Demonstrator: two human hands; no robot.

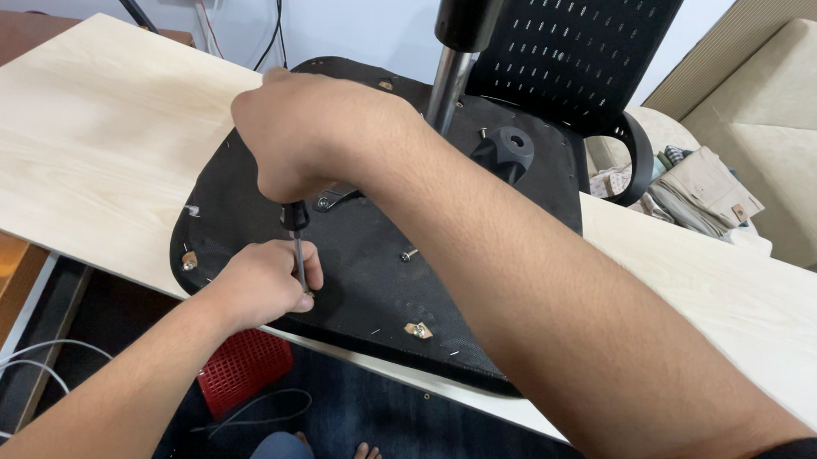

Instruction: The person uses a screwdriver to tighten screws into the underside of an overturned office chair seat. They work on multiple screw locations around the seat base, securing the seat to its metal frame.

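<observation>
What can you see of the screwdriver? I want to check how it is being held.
The screwdriver stands nearly upright over the black underside of the chair seat. Only the dark lower end of its handle shows below the right hand, which grips it from above. Its thin metal shaft runs down into the left hand, whose fingers pinch it near the tip. The tip itself is hidden.

A: Your seat base is flat black, the backrest black with rows of small slots.
B: The counter?
A: Pale wood grain. Your screwdriver has a black handle and silver shaft; the basket below is red mesh.
</observation>
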